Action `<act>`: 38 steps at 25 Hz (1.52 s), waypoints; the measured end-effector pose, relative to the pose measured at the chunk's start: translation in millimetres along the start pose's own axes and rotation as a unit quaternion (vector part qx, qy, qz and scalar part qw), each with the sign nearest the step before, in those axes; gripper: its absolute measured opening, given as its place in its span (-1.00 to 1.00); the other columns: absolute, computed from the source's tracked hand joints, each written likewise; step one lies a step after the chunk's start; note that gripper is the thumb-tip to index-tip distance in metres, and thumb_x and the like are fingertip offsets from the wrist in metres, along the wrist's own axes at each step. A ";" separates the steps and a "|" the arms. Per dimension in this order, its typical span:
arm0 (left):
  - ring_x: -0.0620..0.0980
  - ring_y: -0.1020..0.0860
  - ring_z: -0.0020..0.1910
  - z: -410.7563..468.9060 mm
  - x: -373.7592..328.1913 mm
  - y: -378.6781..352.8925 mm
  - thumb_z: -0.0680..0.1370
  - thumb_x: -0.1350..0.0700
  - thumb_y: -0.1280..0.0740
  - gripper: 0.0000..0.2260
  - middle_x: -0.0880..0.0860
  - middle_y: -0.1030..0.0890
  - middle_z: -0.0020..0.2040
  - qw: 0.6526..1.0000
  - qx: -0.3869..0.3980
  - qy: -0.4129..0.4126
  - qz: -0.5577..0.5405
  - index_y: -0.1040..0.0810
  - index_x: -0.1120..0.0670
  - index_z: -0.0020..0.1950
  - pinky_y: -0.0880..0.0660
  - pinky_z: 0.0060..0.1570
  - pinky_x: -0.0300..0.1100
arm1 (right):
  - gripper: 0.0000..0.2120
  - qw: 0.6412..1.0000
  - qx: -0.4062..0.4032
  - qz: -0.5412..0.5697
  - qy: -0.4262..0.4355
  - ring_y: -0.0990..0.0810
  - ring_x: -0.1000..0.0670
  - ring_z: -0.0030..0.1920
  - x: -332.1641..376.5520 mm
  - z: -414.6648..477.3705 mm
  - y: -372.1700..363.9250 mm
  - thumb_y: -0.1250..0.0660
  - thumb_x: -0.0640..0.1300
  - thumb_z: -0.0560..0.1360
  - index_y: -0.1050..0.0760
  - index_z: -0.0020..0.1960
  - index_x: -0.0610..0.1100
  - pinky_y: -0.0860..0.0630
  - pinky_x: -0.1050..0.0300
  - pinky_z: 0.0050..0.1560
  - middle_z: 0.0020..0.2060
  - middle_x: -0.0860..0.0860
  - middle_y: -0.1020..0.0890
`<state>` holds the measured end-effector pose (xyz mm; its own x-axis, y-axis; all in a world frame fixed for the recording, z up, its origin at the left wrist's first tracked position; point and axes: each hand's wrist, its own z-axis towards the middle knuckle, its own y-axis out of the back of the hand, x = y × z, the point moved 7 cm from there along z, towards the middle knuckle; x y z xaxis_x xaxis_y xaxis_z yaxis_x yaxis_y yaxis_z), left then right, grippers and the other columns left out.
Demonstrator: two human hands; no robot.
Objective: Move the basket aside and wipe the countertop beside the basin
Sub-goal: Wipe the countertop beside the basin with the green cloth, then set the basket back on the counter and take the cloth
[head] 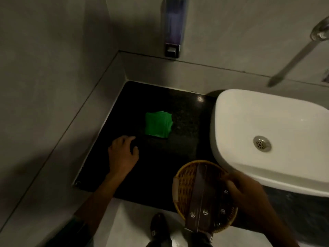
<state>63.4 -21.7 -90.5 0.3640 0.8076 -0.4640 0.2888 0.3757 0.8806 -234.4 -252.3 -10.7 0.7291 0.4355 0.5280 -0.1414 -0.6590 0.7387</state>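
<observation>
My right hand (pixel 243 189) holds the basket (pixel 188 184) by its rim on the side near the basin (pixel 267 122); my fingers are closed around that edge. The basket is round and woven, of yellow-brown colour, and it sits at the front edge of the dark table (pixel 160 157), partly over the edge, above the floor (pixel 131 221). It is just beside the front left corner of the basin; I cannot tell if they touch. Inside the basket lie long flat dark packets (pixel 197 196) with small pale logos at their near ends. Their long axis runs from the far rim toward me, and the near ends stick out a little over the rim on my side.

My left hand (pixel 122 154) is over the table, palm down, with the fingers spread wide and slightly bent, and it holds nothing. The fingertips point toward the green cloth (pixel 157 124), near it but not touching. The cloth is folded into a square and lies flat in the middle of the table, well apart from the basket, between the left wall and the basin.

On the back wall hangs a soap dispenser (pixel 173 27), and a metal tap (pixel 299 54) reaches over the basin. My 2 dark shoes (pixel 158 227) are visible on the floor below.
</observation>
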 end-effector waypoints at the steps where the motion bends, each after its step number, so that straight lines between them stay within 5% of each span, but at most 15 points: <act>1: 0.15 -0.55 0.14 -7.5 -18.3 -2.0 0.51 0.00 -0.30 -0.72 0.11 -0.61 0.12 0.999 0.029 -0.009 -0.045 -0.51 -0.02 0.22 -0.51 0.11 0.05 | -0.84 0.999 -0.019 -0.036 -0.024 -0.51 0.13 -0.25 -14.4 -3.5 3.7 -0.27 -0.14 0.52 -0.46 -0.19 0.08 -0.41 0.21 -0.26 -0.17 0.04 -0.59; 4: -0.06 -0.62 -0.14 -51.7 -55.6 -38.0 0.50 -0.12 -0.30 -0.82 -0.10 -0.63 -0.17 0.974 0.189 0.007 -0.122 -0.52 -0.17 0.08 -0.58 -0.12 -0.09 | -0.95 0.996 -0.041 -0.004 -0.083 -0.48 0.10 -0.22 -39.2 -3.4 -3.6 -0.27 -0.09 0.54 -0.41 -0.08 -0.02 -0.41 0.15 -0.25 -0.10 -0.05 -0.57; 7: -0.21 -0.59 -0.14 -89.3 -71.7 -56.4 0.51 -0.11 -0.31 -0.72 -0.09 -0.62 -0.06 0.947 0.259 0.008 -0.188 -0.45 -0.19 0.21 -0.60 -0.11 -0.17 | -0.74 0.986 -0.010 0.105 -0.128 -0.57 -0.01 -0.16 -46.6 4.4 -19.6 -0.34 -0.14 0.51 -0.35 0.16 -0.04 -0.47 0.08 -0.12 -0.08 -0.04 -0.58; 11: -0.10 -0.62 -0.11 -95.1 -54.0 -29.7 0.52 0.04 -0.34 -0.59 -0.02 -0.56 0.08 0.957 0.166 0.030 -0.238 -0.37 -0.14 0.35 -0.62 -0.11 -0.10 | -0.57 0.988 -0.002 0.145 -0.056 -0.63 0.08 -0.23 -13.1 11.6 -28.0 -0.40 -0.16 0.47 -0.35 0.28 0.03 -0.50 0.23 -0.27 -0.19 0.05 -0.63; 15: 0.03 -0.64 -0.11 -67.3 -1.0 20.5 0.58 0.07 -0.26 -0.68 0.15 -0.63 0.10 0.965 0.027 0.097 -0.242 -0.43 -0.02 0.35 -0.60 0.00 0.03 | -0.57 0.984 0.031 0.174 0.035 -0.68 0.01 -0.20 55.4 36.2 -61.0 -0.42 -0.13 0.45 -0.40 0.28 0.04 -0.61 0.13 -0.15 -0.21 -0.03 -0.66; 20: 0.15 -0.59 0.12 -52.1 39.1 44.3 0.58 0.05 -0.26 -0.64 0.19 -0.60 0.18 0.967 0.024 0.131 -0.215 -0.43 0.05 0.38 -0.54 0.16 0.10 | -0.67 0.989 0.055 0.105 0.093 -0.60 0.14 -0.31 105.5 75.3 -98.6 -0.39 -0.12 0.47 -0.43 0.20 -0.13 -0.51 0.30 -0.32 -0.28 0.04 -0.59; 22: 0.13 -0.58 0.12 -53.2 37.4 43.5 0.58 0.06 -0.26 -0.64 0.17 -0.61 0.17 0.967 0.023 0.127 -0.222 -0.42 0.05 0.38 -0.55 0.14 0.07 | -0.68 0.994 0.007 0.038 0.102 -0.57 0.11 -0.24 106.1 102.7 -86.4 -0.43 0.00 0.44 -0.48 0.11 -0.12 -0.47 0.26 -0.24 -0.18 -0.01 -0.58; 26: 0.10 -0.60 0.08 -52.0 42.6 38.7 0.59 -0.02 -0.23 -0.64 0.14 -0.64 0.11 0.958 0.013 0.160 -0.237 -0.42 0.01 0.38 -0.55 0.07 -0.04 | -0.76 0.987 -0.030 0.157 0.025 -0.64 -0.08 -0.07 130.2 180.9 -75.7 -0.46 -0.02 0.41 -0.55 0.01 -0.10 -0.59 0.03 -0.02 -0.05 -0.12 -0.67; 28: 0.10 -0.60 0.08 -52.0 46.1 35.4 0.59 -0.02 -0.23 -0.62 0.15 -0.63 0.14 0.955 0.016 0.172 -0.239 -0.40 0.00 0.40 -0.55 0.11 -0.01 | -0.70 0.982 0.008 0.185 -0.029 -0.63 -0.12 0.01 143.3 213.9 -97.9 -0.48 -0.07 0.41 -0.54 0.05 -0.19 -0.58 0.05 -0.03 0.05 -0.17 -0.65; 31: 0.12 -0.64 -0.01 -52.2 49.8 28.7 0.58 0.00 -0.25 -0.61 0.13 -0.64 0.11 0.943 0.025 0.190 -0.272 -0.37 -0.04 0.42 -0.57 0.11 0.14 | -0.70 0.938 0.041 0.322 -0.125 -0.56 -0.15 -0.04 148.3 241.8 -122.1 -0.53 -0.10 0.35 -0.43 -0.16 -0.20 -0.55 -0.04 -0.12 0.00 -0.18 -0.59; 35: 0.16 -0.61 0.07 -53.8 49.4 27.1 0.58 0.00 -0.25 -0.61 0.14 -0.62 0.15 0.936 0.037 0.213 -0.279 -0.36 -0.03 0.41 -0.53 0.16 0.20 | -0.69 0.916 0.104 0.369 -0.121 -0.52 -0.04 -0.15 160.7 251.7 -133.0 -0.57 -0.16 0.29 -0.42 -0.21 -0.15 -0.46 0.12 -0.26 -0.10 -0.07 -0.56; 38: 0.18 -0.45 0.30 -55.9 36.3 46.3 0.57 -0.08 -0.23 -0.58 0.15 -0.51 0.32 0.971 -0.015 0.221 -0.094 -0.35 -0.06 0.42 -0.31 0.33 0.22 | -0.73 0.899 0.101 0.419 -0.083 -0.63 -0.08 -0.11 161.5 236.9 -110.8 -0.55 -0.16 0.26 -0.51 -0.14 -0.14 -0.62 0.03 -0.19 -0.03 -0.13 -0.65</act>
<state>40.5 50.4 -61.2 -0.1102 0.8376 -0.5351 0.2845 0.5424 0.7905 57.7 -254.2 -106.6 0.5154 -0.3517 0.7814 -0.5756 -0.8176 0.0117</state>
